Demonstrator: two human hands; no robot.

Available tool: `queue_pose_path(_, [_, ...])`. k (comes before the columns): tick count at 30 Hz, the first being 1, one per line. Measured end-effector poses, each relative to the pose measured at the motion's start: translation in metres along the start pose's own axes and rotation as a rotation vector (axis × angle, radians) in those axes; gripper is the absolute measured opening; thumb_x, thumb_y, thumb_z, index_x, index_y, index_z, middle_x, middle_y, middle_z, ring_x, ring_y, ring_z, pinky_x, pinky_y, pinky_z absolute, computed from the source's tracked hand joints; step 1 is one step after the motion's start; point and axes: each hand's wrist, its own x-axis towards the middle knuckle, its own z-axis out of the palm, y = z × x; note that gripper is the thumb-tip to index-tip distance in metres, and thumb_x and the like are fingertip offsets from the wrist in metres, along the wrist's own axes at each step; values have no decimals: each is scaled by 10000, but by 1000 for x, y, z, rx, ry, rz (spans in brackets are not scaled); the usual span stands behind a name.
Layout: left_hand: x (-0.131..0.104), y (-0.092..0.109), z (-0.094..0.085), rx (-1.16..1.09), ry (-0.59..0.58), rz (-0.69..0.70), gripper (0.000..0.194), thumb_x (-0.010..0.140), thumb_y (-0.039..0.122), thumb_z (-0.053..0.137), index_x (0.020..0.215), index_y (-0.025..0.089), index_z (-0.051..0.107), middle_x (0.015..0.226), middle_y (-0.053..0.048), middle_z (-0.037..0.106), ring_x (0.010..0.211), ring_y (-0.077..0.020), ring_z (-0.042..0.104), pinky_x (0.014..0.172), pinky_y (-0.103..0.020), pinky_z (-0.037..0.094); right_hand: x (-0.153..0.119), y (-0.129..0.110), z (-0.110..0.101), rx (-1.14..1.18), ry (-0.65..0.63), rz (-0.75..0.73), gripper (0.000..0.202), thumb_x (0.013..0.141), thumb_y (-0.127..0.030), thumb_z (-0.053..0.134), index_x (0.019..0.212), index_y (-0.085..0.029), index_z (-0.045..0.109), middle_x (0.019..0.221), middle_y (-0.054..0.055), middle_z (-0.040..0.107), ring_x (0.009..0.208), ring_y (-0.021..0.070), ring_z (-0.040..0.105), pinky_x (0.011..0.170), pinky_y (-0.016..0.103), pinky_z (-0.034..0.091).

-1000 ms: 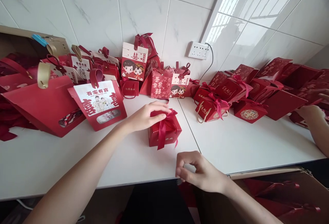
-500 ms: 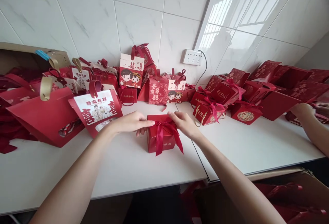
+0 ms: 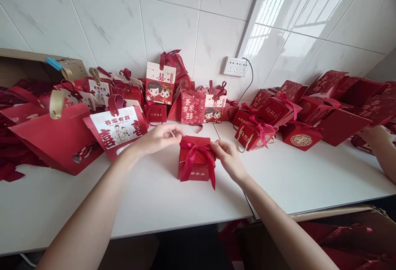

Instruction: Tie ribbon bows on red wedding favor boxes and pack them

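A small red gift box (image 3: pixel 201 172) stands upright on the white table, its front printed with pale characters. A dark red ribbon (image 3: pixel 195 148) is tied in a bow across its upper front, with two tails hanging down. My left hand (image 3: pixel 163 138) is at the box's upper left corner, thumb and fingertips pinched together; what is between them is too small to name. On the right side, my right hand (image 3: pixel 227 154) has its thumb and forefinger closed on the ribbon by the box's upper right edge.
Red bags (image 3: pixel 58 138) and a wedding-print bag (image 3: pixel 116 131) stand at left. More boxes (image 3: pixel 255 133) line the tiled wall. At far right are another person's hands (image 3: pixel 374 138). Below the table edge, an open carton (image 3: pixel 337 212) holds red items.
My left hand has lifted off the bow to the box's upper left corner. My right hand has moved to the bow's right end. The bow's loops and tails lie differently.
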Motion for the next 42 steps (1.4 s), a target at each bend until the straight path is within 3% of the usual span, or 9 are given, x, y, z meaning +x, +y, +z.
queue_pose_path(5, [-1, 0, 1, 157, -64, 23, 247, 755, 415, 613, 792, 173, 645, 802, -25, 620, 756, -176, 537, 697, -288, 410, 0, 2, -1, 22, -2, -20, 453, 804, -573, 533, 584, -199, 406, 553, -43, 443, 516, 87, 388, 502, 231, 302])
queue_pose_path(9, [0, 4, 8, -53, -98, 83, 230, 791, 394, 604, 760, 166, 605, 731, -3, 581, 659, -122, 499, 625, -250, 393, 1, 3, 0, 12, -3, -23, 457, 798, -585, 534, 582, -201, 410, 539, -44, 442, 505, 88, 384, 490, 231, 306])
queue_pose_path(12, [2, 3, 15, -252, -127, 25, 244, 776, 389, 644, 754, 159, 564, 654, 27, 527, 501, -62, 406, 487, -214, 320, 0, 4, 0, 29, 1, -26, 457, 796, -581, 542, 578, -202, 407, 536, -46, 443, 504, 88, 382, 491, 231, 307])
queue_pose_path(17, [4, -1, 19, -415, -103, -3, 256, 765, 347, 670, 912, 172, 555, 591, 50, 530, 342, -4, 299, 371, -184, 187, -2, 6, 0, 90, 8, -32, 445, 794, -559, 564, 582, -200, 409, 544, -53, 443, 516, 87, 392, 517, 230, 318])
queue_pose_path(20, [3, 1, 17, -423, -62, -4, 284, 744, 283, 668, 975, 179, 540, 828, -31, 650, 336, 8, 337, 345, -180, 161, -2, 7, 0, 95, 17, -21, 454, 785, -573, 566, 578, -202, 405, 538, -55, 441, 509, 88, 390, 514, 231, 320])
queue_pose_path(24, [2, 3, 15, -342, -57, -14, 272, 718, 230, 660, 958, 177, 544, 1151, -103, 615, 375, 3, 443, 343, -179, 200, -2, 10, 1, 89, 41, -28, 454, 788, -582, 557, 585, -205, 405, 538, -54, 432, 507, 92, 385, 510, 236, 320])
queue_pose_path(31, [2, 5, 16, -259, 7, -32, 240, 737, 280, 645, 939, 170, 578, 1018, -77, 647, 401, -12, 447, 354, -181, 226, -3, 12, 3, 97, 70, -31, 461, 773, -599, 561, 583, -209, 406, 543, -48, 433, 502, 95, 385, 504, 239, 334])
queue_pose_path(37, [2, 7, 15, -139, -10, -91, 195, 723, 309, 691, 810, 148, 621, 699, 3, 612, 380, -10, 384, 395, -193, 275, -3, 14, 2, 104, 79, -43, 459, 774, -602, 559, 587, -208, 413, 542, -47, 438, 506, 96, 387, 506, 238, 336])
queue_pose_path(42, [5, 3, 22, -242, 3, -48, 160, 746, 278, 673, 769, 150, 580, 580, 36, 557, 341, -12, 368, 377, -188, 249, -5, 14, 2, 141, 78, -34, 454, 778, -589, 565, 590, -206, 410, 546, -51, 429, 505, 92, 379, 507, 236, 330])
